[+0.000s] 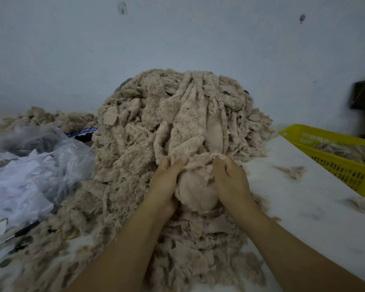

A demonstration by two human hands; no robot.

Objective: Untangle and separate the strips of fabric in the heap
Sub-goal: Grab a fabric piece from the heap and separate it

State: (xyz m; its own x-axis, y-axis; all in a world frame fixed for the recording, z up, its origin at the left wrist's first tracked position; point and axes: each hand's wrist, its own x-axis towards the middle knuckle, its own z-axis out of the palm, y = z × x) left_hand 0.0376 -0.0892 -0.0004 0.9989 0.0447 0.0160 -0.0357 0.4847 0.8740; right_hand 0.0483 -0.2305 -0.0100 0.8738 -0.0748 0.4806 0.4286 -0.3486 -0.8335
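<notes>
Fingers (174, 163) on left hand (167, 182) and right hand (230, 180) pinch one beige fleecy fabric strip (196, 186); I judge the big tangled heap (131, 157) mostly unsorted.

Matt, fuzzy cloth heap (148, 144)

no legible txt, blue-white wrapper (83, 131) has print, too blurred to read

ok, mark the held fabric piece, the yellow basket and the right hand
fabric piece (196, 186): head view, middle of its smooth backing.
yellow basket (342, 173): head view, perforated near wall.
right hand (230, 179): head view, back of the hand.
</notes>
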